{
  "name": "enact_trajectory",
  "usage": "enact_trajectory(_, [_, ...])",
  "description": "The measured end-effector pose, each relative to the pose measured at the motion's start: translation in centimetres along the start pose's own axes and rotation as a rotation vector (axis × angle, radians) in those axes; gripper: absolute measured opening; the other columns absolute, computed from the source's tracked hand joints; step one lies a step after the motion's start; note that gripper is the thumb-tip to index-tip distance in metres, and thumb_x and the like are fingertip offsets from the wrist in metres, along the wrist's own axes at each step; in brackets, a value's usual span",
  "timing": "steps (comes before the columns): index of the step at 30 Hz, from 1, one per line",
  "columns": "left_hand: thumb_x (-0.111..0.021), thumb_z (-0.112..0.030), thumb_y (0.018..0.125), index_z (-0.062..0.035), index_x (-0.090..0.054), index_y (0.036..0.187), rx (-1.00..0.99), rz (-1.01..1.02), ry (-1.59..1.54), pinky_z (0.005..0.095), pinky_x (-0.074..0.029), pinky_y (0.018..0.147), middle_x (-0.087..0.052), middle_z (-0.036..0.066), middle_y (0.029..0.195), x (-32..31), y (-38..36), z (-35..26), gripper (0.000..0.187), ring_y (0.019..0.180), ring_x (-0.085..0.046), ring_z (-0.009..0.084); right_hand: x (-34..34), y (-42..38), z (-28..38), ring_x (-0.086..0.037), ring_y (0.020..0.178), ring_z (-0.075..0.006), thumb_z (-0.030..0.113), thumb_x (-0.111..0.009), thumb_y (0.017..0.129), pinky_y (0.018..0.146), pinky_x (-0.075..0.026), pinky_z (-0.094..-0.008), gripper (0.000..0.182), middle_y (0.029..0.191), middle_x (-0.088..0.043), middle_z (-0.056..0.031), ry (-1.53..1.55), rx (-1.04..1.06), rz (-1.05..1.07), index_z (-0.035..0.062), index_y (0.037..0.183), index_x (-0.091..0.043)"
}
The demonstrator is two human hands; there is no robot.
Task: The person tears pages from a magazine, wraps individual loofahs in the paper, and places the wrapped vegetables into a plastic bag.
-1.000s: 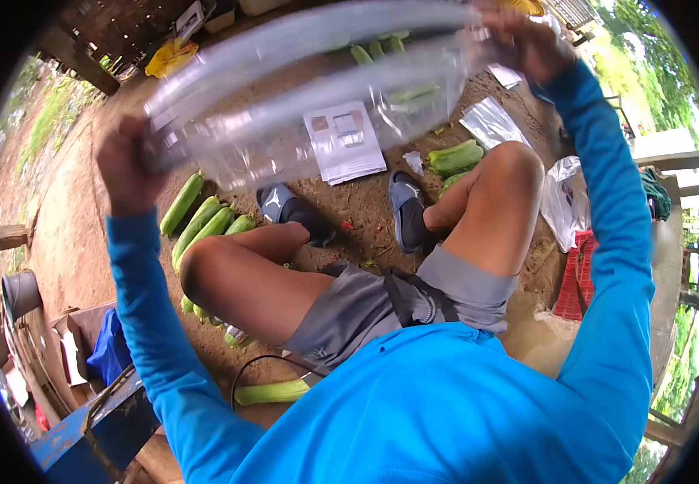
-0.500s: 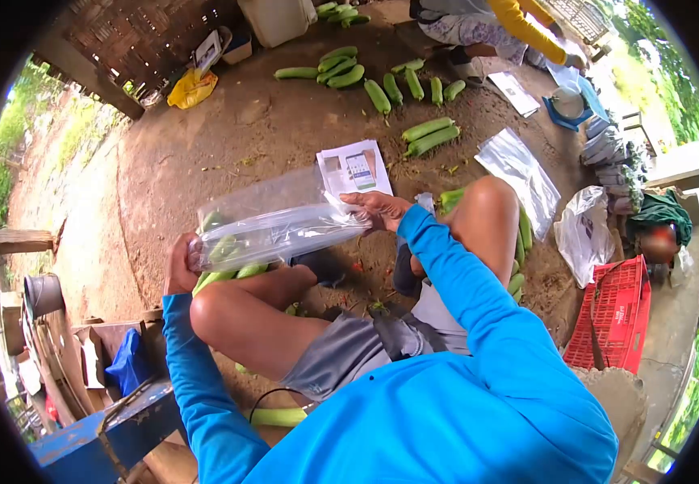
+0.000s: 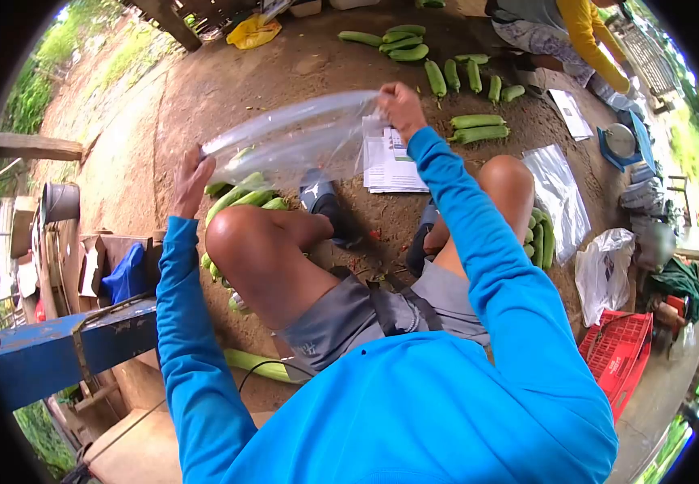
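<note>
A clear plastic bag (image 3: 289,141) is stretched across in front of me, held up over the dirt floor. My left hand (image 3: 193,181) grips its left end, fingers closed. At the other end my right hand (image 3: 402,110) pinches the bag near its upper edge. Long green gourds (image 3: 240,194) lie below my left hand, partly seen through the plastic and partly behind my knee. Printed papers (image 3: 394,171) rest on the ground under the bag's right end. More gourds (image 3: 542,240) are heaped beside my right leg.
Ahead lie several gourds (image 3: 404,42) in groups. Flat clear plastic bags (image 3: 558,198) are on the right, near a red crate (image 3: 617,351) and a blue scale (image 3: 620,143). A person in yellow sleeves (image 3: 588,40) crouches far right. A blue beam (image 3: 75,347) is at left.
My right hand has gone up and forward, raising and spreading the bag's right end. The left hand has risen too. The camera view has shifted, uncovering more of the papers.
</note>
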State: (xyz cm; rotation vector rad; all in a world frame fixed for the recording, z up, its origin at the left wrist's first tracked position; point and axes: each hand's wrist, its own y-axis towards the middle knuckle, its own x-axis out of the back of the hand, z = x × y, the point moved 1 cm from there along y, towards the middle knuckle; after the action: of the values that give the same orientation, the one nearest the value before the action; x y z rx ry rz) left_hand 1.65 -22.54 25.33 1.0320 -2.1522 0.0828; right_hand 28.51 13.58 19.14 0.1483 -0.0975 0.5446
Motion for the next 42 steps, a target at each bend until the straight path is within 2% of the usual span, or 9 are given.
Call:
enact_trajectory(4, [-0.061, -0.025, 0.083, -0.0006, -0.058, 0.088, -0.097, -0.208, 0.169, 0.0417, -0.045, 0.059, -0.058, 0.016, 0.066, 0.5, 2.3, -5.6, 0.025, 0.059, -0.056, 0.0272, 0.6, 1.8, 7.7, -0.057, 0.064, -0.0099, 0.012, -0.071, 0.082, 0.056, -0.048, -0.0275, 0.026, 0.08, -0.063, -0.0038, 0.299, -0.015, 0.002, 0.0012, 0.105, -0.063])
enact_trajectory(13, [-0.062, -0.028, 0.085, -0.0023, -0.053, 0.089, -0.159, -0.127, 0.182, 0.0377, -0.041, 0.06, -0.05, 0.009, 0.069, -0.2, 5.9, -3.4, 0.028, 0.063, -0.047, 0.0192, 1.7, 8.6, 7.9, -0.068, 0.093, -0.0291, 0.019, -0.064, 0.091, 0.092, -0.054, -0.0496, 0.023, 0.101, -0.07, -0.0115, 1.04, -0.539, 0.166, 0.0038, 0.109, -0.063])
enact_trajectory(17, [-0.055, -0.022, 0.087, 0.0024, -0.065, 0.1, 0.021, -0.329, -0.226, 0.0333, -0.051, 0.07, -0.068, 0.008, 0.084, -1.2, 7.6, -0.3, 0.029, 0.077, -0.063, 0.0189, 1.4, 9.4, 9.0, -0.067, 0.095, -0.0269, 0.015, -0.063, 0.09, 0.093, -0.053, -0.05, 0.025, 0.102, -0.069, -0.0119, 1.137, -0.382, 0.359, 0.0008, 0.111, -0.061])
enact_trajectory(18, [-0.051, -0.018, 0.088, 0.0046, -0.068, 0.108, -0.345, -0.421, -0.071, 0.0316, -0.054, 0.076, -0.072, 0.013, 0.093, -1.0, 8.5, 4.4, 0.034, 0.083, -0.067, 0.0203, 1.2, 7.8, 10.8, -0.066, 0.086, -0.0264, 0.014, -0.062, 0.09, 0.092, -0.054, -0.0495, 0.024, 0.096, -0.068, -0.0092, 1.062, -0.327, 0.412, 0.0014, 0.111, -0.061])
enact_trajectory(21, [-0.048, -0.021, 0.09, 0.0058, -0.069, 0.09, -0.106, -0.68, -0.496, 0.0332, -0.053, 0.069, -0.07, 0.015, 0.079, -6.6, 7.9, 5.3, 0.034, 0.079, -0.067, 0.0214, 1.5, 8.6, 5.8, -0.066, 0.078, -0.0164, 0.009, -0.064, 0.088, 0.085, -0.059, -0.043, 0.028, 0.092, -0.067, -0.0049, 0.835, -0.238, 0.624, 0.0045, 0.116, -0.059])
enact_trajectory(25, [-0.055, -0.03, 0.088, -0.005, -0.056, 0.072, 0.507, 0.278, -0.311, 0.0306, -0.032, 0.043, -0.051, 0.001, 0.058, -14.3, 6.1, 17.1, 0.03, 0.045, -0.044, 0.0144, 0.1, 10.2, -9.7, -0.064, 0.083, -0.0117, 0.01, -0.07, 0.088, 0.075, -0.055, -0.0291, 0.03, 0.097, -0.067, -0.0038, 0.304, -0.464, 0.366, 0.0021, 0.116, -0.063])
enact_trajectory(31, [-0.06, -0.042, 0.09, -0.0163, -0.043, 0.067, 0.982, 0.203, -0.565, 0.0273, -0.027, 0.04, -0.038, -0.005, 0.055, -22.0, 7.3, 18.6, 0.039, 0.042, -0.033, 0.0087, -1.1, 10.1, -19.9, -0.063, 0.079, -0.0106, 0.016, -0.072, 0.085, 0.069, -0.056, -0.0307, 0.029, 0.091, -0.067, -0.0023, 0.16, -0.546, 0.226, 0.0008, 0.108, -0.067])
enact_trajectory(39, [-0.06, -0.032, 0.091, -0.0077, -0.06, 0.099, 1.084, 0.167, -1.073, 0.034, -0.048, 0.054, -0.059, 0.007, 0.079, -31.5, 9.4, 26.4, 0.026, 0.063, -0.057, 0.02, 0.3, 11.9, -24.4, -0.063, 0.096, -0.0167, 0.035, -0.074, 0.082, 0.073, -0.058, -0.0358, 0.051, 0.107, -0.066, -0.0081, -0.073, -0.676, 0.239, 0.0027, 0.12, -0.064])
enact_trajectory(42, [-0.056, -0.039, 0.092, -0.0061, -0.059, 0.118, 1.116, 0.205, -1.366, 0.0409, -0.056, 0.063, -0.064, 0.013, 0.098, -30.3, 9.5, 19.3, 0.042, 0.076, -0.064, 0.0272, 3.0, 10.9, -24.9, -0.064, 0.1, -0.0216, 0.04, -0.074, 0.081, 0.077, -0.058, -0.0373, 0.059, 0.113, -0.065, -0.0114, -0.217, -0.649, 0.235, 0.0015, 0.124, -0.063])
